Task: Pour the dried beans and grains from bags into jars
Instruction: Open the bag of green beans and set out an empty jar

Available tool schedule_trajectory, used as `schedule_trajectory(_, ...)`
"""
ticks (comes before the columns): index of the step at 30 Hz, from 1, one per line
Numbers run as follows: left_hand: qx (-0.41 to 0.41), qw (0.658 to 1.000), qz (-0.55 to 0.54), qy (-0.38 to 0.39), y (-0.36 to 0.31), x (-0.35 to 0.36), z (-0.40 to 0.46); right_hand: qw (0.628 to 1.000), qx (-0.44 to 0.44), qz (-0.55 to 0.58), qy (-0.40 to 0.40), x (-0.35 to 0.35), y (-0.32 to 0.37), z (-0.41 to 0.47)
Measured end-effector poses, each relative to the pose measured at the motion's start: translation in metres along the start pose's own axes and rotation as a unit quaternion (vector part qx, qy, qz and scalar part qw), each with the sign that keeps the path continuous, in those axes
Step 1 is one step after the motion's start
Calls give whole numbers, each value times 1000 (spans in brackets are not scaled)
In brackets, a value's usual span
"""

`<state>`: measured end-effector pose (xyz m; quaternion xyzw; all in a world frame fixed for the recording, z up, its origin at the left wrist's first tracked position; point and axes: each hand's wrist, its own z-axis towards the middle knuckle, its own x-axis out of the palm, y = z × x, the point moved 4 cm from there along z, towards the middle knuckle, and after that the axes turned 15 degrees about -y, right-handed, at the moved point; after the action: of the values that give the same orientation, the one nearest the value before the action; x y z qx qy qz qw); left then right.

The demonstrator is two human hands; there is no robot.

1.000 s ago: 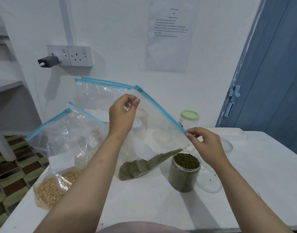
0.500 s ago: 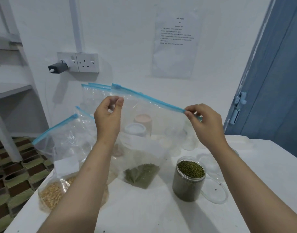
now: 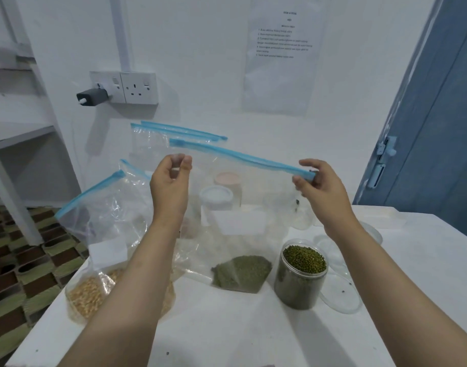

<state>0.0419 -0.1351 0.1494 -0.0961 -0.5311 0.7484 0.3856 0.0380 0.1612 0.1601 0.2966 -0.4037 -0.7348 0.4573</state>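
From the head view, the left hand (image 3: 170, 186) pinches the upper left part of a clear zip bag (image 3: 227, 207) between thumb and curled fingers, while the right hand (image 3: 319, 185) pinches the right end of its blue zip strip (image 3: 243, 157). The bag hangs upright between the hands, its bottom on the white table (image 3: 227, 327), with a small heap of mung beans (image 3: 241, 272) in the lower corner. Just below the right hand stands an open clear jar (image 3: 301, 276), nearly full of mung beans, with a clear lid (image 3: 343, 298) lying beside it. Below and outward of the left hand sits another zip bag holding yellow grains (image 3: 87, 298). Beyond the hands, behind the held bag, stand lidded jars (image 3: 216, 198).
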Motion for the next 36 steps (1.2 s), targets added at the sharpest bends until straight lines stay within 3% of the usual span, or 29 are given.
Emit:
schedule_trajectory(3,-5,1000,2,25,2,3,1,999,28,-19,25,-1,-5,-2)
schedule_trajectory(9,-16,999,-7,43,3,8,2,1000,14,11,-10,-9,10,16)
schedule_trajectory(17,-42,998,-23,49,17,-3,0,993,105,-10,46,0,-30,-13)
schedule_trajectory(26,-21,999,-7,38,15,-11,10,999,39,-6,-3,6,-5,0)
schedule_trajectory(32,-24,999,11,28,17,-12,8,997,67,-18,16,13,-13,-2)
schedule_trajectory(36,-18,1000,4,19,13,-11,7,998,60,6,-28,10,-14,-6)
